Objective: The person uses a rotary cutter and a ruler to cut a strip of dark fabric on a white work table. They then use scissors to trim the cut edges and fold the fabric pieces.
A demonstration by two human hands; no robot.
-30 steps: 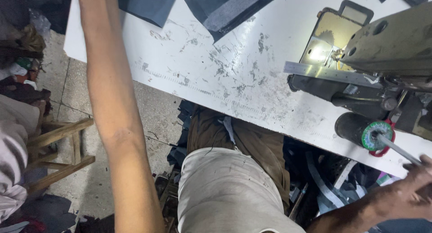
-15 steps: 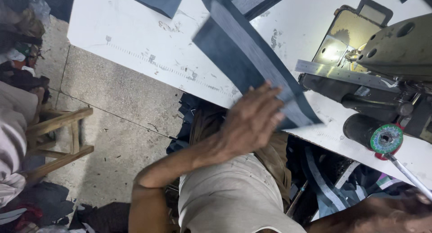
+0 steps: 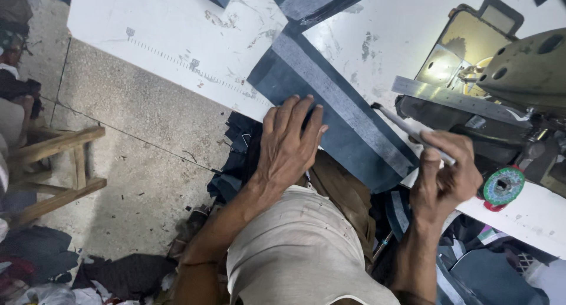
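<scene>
At the table (image 3: 177, 40) edge, a dark denim panel (image 3: 330, 113) — a moment ago carried in mid-air — is now laid flat and pinned under the spread left hand (image 3: 289, 146). A thin marker (image 3: 413, 131) is gripped in the closed right hand (image 3: 445, 178), its tip brought to the panel beside the sewing machine (image 3: 519, 69) — marking is judged imminent.

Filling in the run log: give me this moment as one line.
left hand: flat on dark fabric piece | right hand: holds pen-like tool | white table | sewing machine at right
</scene>
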